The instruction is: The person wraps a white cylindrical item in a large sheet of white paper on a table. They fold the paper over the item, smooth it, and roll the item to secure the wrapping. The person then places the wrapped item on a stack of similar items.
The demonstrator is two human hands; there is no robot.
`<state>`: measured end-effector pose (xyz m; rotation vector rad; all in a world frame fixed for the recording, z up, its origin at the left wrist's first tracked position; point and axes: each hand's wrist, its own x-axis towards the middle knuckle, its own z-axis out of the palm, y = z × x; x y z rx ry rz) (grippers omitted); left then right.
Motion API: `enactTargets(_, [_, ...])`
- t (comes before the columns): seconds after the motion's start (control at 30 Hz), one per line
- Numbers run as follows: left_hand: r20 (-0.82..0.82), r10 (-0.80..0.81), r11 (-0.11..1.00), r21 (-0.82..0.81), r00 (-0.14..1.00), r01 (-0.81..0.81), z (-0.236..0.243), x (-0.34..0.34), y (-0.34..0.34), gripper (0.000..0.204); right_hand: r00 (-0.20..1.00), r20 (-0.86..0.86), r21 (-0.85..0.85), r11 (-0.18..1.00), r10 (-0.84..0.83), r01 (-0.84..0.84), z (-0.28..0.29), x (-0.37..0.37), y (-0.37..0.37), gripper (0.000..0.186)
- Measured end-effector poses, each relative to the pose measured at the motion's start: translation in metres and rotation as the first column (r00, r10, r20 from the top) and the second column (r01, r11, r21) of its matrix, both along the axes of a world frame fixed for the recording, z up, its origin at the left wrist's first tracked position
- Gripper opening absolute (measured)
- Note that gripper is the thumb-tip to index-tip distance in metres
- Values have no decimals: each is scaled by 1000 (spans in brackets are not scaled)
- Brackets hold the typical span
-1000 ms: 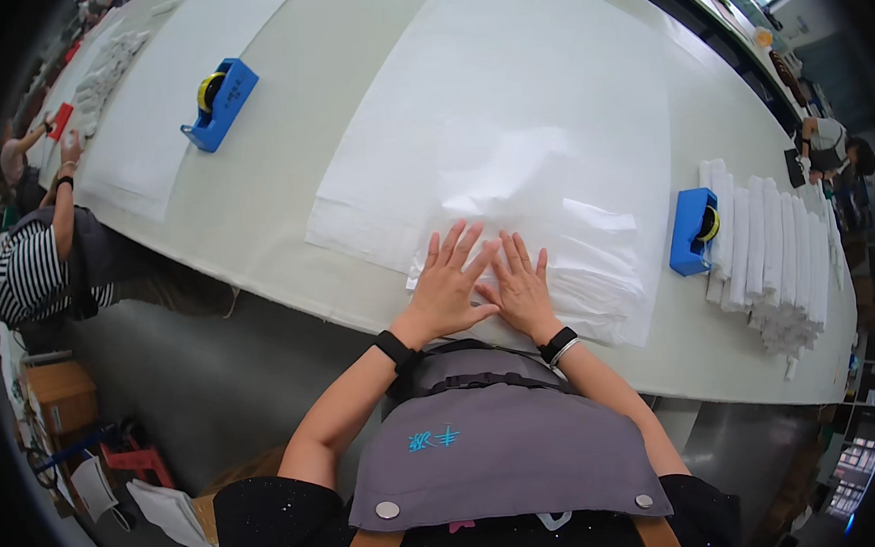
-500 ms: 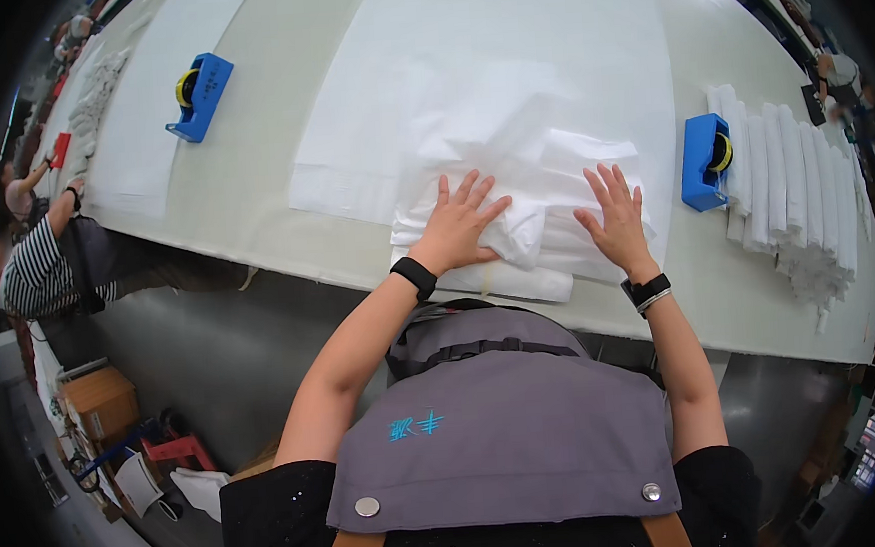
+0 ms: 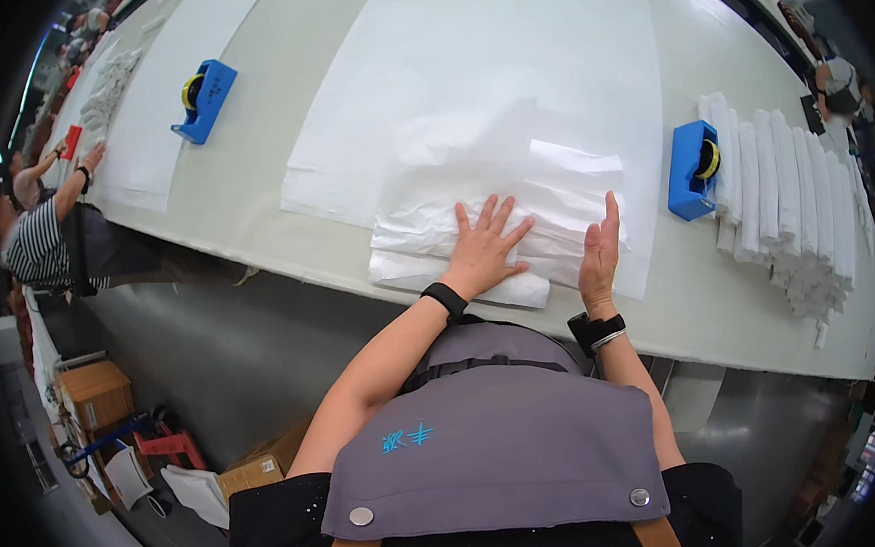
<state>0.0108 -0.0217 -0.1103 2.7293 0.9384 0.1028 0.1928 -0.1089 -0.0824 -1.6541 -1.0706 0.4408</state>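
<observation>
My left hand [image 3: 483, 246] lies spread, palm down, on crumpled, folded thin white material [image 3: 410, 230] near the table's front edge. A folded band of it runs under and below my fingers. My right hand [image 3: 599, 256] is turned on its side at the right part of this material, fingers straight and pointing away from me; whether it touches cannot be told. Beneath and beyond both hands is a large white sheet [image 3: 465, 61].
Blue tape dispensers stand left [image 3: 209, 102] and right [image 3: 690, 168], the right one beside several white rolls [image 3: 783, 182]. Co-workers are at the far left [image 3: 40, 248] and far right [image 3: 835, 89] of the table [image 3: 721, 321]. Boxes [image 3: 94, 393] sit on the floor.
My hands began close together. Both moved apart and forward, then came back down a little, my right hand turning from palm down onto its side. The white material under them has become more folded and rumpled.
</observation>
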Motion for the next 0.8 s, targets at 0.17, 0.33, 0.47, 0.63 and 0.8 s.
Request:
enactTargets(0.17, [-10,-27,1000,-8,1000,26,3,4,-1,76,798,-602,243,959,29,149,6,-31,12,68])
enactTargets(0.33, [-26,-28,1000,11,999,29,-2,5,2,76,691,-723,127,985,9,121,-51,-48,41,64])
enactTargets(0.47, [-23,-26,999,-23,999,25,-7,2,0,75,856,-517,123,989,-6,81,-42,-41,13,54])
enactTargets(0.63, [-13,-29,999,-42,999,28,-5,4,1,72,536,-585,-231,758,-609,610,-26,-5,-92,26])
enactTargets(0.8, [16,-56,998,-28,998,56,-6,5,6,72,333,-868,-203,875,-368,440,-33,11,-98,23])
